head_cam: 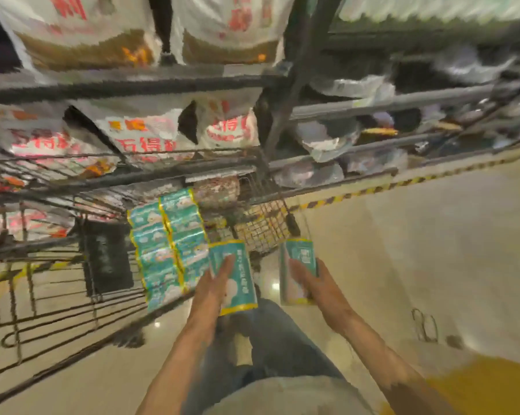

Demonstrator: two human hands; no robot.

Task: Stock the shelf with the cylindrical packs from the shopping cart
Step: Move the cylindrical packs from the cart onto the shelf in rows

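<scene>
Teal packs [234,274] in both hands, blurred labels, cart [73,265] cut off

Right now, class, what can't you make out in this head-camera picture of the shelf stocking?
- Print on the right-hand pack: blurred, partly covered by the right hand.
- Print on the left-hand pack: blurred; left hand overlaps it.
- Shopping cart: cut off at left edge.
- Lower shelf goods: smeared by motion.

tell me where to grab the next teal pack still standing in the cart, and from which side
Wrap it around the middle of the outer teal pack, coming from the cart's open near side. It stands upright, long and round, beside another, so a hand curls round its exposed side, much as the left hand and right hand hold theirs.
</scene>
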